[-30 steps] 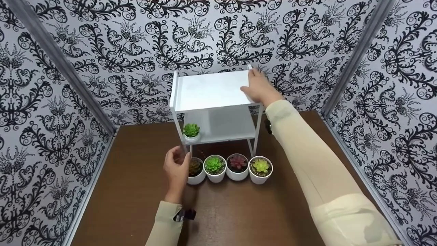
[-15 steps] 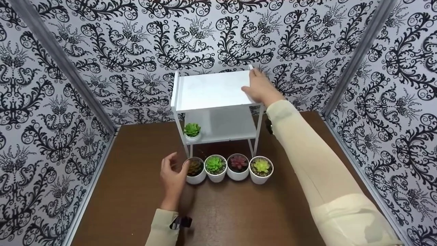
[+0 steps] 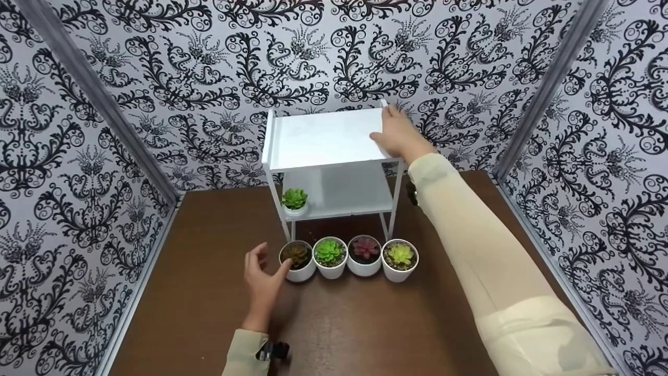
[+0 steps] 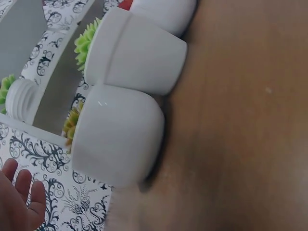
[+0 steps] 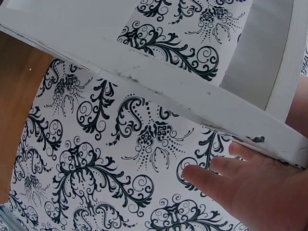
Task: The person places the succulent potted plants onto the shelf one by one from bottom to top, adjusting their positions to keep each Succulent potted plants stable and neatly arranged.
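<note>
- Left hand [image 3: 263, 282]: fingers apart and loosely bent, just beside the potted brown succulent [image 3: 298, 271]; the thumb tip overlaps its rim, though contact cannot be told.
- This pot is the left end of a row of four, well in from the left edge of the desk [image 3: 339, 324].
- To its right, closely spaced: a bright green succulent [image 3: 329, 251], a dark red succulent [image 3: 364, 247], a yellow-green succulent [image 3: 400, 254].
- Right hand [image 3: 399, 133]: clamped on the right side rail [image 5: 192, 94] of the white two-tier shelf [image 3: 323, 138], thumb inside, fingers outside; dark chips mark the rail.
- The shelf stands behind the row, toward the desk's back edge; the pots partly block the space under its lower tier [image 3: 349, 193].
- At that tier's front left corner sits a small green succulent [image 3: 295, 199].
- Black-and-white scroll wallpaper [image 3: 355, 52] surrounds the desk.
- A pale sleeve [image 3: 469, 245] crosses over the desk's right side.
</note>
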A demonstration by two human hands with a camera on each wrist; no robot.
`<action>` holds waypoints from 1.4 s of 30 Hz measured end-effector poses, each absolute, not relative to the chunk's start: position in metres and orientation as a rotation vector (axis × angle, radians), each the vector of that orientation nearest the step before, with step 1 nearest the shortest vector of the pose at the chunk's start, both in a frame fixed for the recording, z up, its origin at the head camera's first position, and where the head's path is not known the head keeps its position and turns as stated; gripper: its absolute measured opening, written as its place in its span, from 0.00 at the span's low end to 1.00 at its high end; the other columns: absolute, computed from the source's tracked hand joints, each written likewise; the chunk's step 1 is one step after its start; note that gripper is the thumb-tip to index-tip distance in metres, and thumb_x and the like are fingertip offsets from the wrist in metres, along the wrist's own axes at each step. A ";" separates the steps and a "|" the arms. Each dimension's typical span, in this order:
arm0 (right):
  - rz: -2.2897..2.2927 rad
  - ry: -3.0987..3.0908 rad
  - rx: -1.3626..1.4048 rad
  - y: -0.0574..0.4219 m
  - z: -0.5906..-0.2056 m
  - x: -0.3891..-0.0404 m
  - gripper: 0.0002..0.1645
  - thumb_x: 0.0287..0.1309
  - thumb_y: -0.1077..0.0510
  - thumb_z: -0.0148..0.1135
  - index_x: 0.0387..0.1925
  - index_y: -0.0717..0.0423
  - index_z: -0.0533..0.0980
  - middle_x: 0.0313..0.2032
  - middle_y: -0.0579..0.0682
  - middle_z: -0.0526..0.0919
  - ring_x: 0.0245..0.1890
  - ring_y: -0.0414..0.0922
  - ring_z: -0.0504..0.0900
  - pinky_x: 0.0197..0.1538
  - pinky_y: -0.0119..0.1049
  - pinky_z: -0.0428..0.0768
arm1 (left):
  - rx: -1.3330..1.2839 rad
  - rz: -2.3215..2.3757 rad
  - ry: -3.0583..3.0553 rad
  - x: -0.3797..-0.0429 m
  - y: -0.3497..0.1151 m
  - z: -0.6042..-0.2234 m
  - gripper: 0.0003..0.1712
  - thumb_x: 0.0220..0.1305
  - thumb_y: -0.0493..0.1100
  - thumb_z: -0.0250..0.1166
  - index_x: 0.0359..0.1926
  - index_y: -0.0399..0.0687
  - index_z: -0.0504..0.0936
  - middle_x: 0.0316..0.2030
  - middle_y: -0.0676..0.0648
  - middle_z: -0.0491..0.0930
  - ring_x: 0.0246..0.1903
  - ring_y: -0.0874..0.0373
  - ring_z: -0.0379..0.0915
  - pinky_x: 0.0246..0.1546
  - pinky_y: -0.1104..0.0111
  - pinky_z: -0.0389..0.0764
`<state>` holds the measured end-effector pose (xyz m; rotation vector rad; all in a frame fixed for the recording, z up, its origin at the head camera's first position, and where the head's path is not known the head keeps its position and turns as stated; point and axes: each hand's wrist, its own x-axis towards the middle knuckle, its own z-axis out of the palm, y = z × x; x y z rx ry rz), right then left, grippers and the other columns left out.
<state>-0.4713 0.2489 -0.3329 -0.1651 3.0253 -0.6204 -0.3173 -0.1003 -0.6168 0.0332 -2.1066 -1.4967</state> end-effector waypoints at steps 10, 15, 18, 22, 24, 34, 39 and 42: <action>-0.655 3.019 -0.154 0.249 -0.335 -0.471 0.55 0.79 0.39 0.50 0.84 0.62 0.33 0.84 0.58 0.24 0.85 0.62 0.29 0.85 0.57 0.34 | 0.047 -1.518 -2.134 -0.310 -0.104 -0.633 0.44 0.47 0.38 0.87 0.66 0.39 0.78 0.54 0.39 0.79 0.57 0.45 0.78 0.59 0.43 0.81; -0.668 3.022 -0.157 0.249 -0.335 -0.469 0.55 0.79 0.39 0.50 0.84 0.62 0.33 0.84 0.57 0.24 0.86 0.62 0.30 0.85 0.57 0.35 | 0.048 -1.523 -2.146 -0.308 -0.104 -0.641 0.46 0.46 0.40 0.87 0.67 0.39 0.77 0.55 0.38 0.79 0.58 0.36 0.78 0.60 0.42 0.81; -0.664 3.021 -0.159 0.249 -0.335 -0.470 0.55 0.79 0.39 0.50 0.84 0.62 0.33 0.84 0.56 0.24 0.86 0.62 0.30 0.85 0.56 0.34 | 0.044 -1.538 -2.159 -0.308 -0.104 -0.644 0.47 0.46 0.40 0.88 0.68 0.39 0.76 0.56 0.37 0.78 0.59 0.33 0.77 0.61 0.41 0.81; -0.662 3.021 -0.165 0.249 -0.335 -0.470 0.55 0.79 0.39 0.49 0.84 0.62 0.33 0.84 0.56 0.24 0.85 0.62 0.30 0.85 0.56 0.34 | 0.038 -1.538 -2.193 -0.308 -0.104 -0.649 0.50 0.46 0.42 0.88 0.69 0.40 0.75 0.59 0.36 0.77 0.61 0.32 0.77 0.62 0.41 0.80; -0.669 3.020 -0.165 0.249 -0.335 -0.470 0.55 0.80 0.39 0.49 0.84 0.62 0.33 0.85 0.56 0.24 0.85 0.63 0.30 0.85 0.56 0.34 | 0.030 -1.532 -2.208 -0.309 -0.105 -0.652 0.51 0.46 0.42 0.88 0.70 0.39 0.74 0.60 0.35 0.76 0.61 0.31 0.77 0.63 0.41 0.80; -0.647 3.016 -0.152 0.248 -0.334 -0.473 0.55 0.79 0.40 0.50 0.84 0.65 0.33 0.85 0.60 0.26 0.86 0.62 0.30 0.85 0.54 0.34 | -0.022 -1.507 -2.260 -0.313 -0.102 -0.663 0.57 0.45 0.44 0.89 0.74 0.40 0.70 0.66 0.30 0.72 0.68 0.32 0.71 0.67 0.38 0.74; -0.654 3.014 -0.137 0.248 -0.334 -0.473 0.55 0.79 0.39 0.51 0.84 0.63 0.33 0.85 0.58 0.25 0.86 0.61 0.30 0.85 0.55 0.34 | -0.020 -1.541 -2.266 -0.317 -0.099 -0.665 0.59 0.44 0.46 0.89 0.75 0.39 0.69 0.65 0.30 0.71 0.66 0.31 0.74 0.66 0.40 0.77; -0.671 3.010 -0.138 0.248 -0.335 -0.471 0.55 0.79 0.40 0.51 0.84 0.63 0.33 0.85 0.57 0.25 0.86 0.62 0.29 0.85 0.56 0.34 | -0.006 -1.536 -2.292 -0.319 -0.098 -0.665 0.60 0.43 0.48 0.89 0.76 0.41 0.68 0.66 0.31 0.72 0.66 0.34 0.75 0.66 0.41 0.77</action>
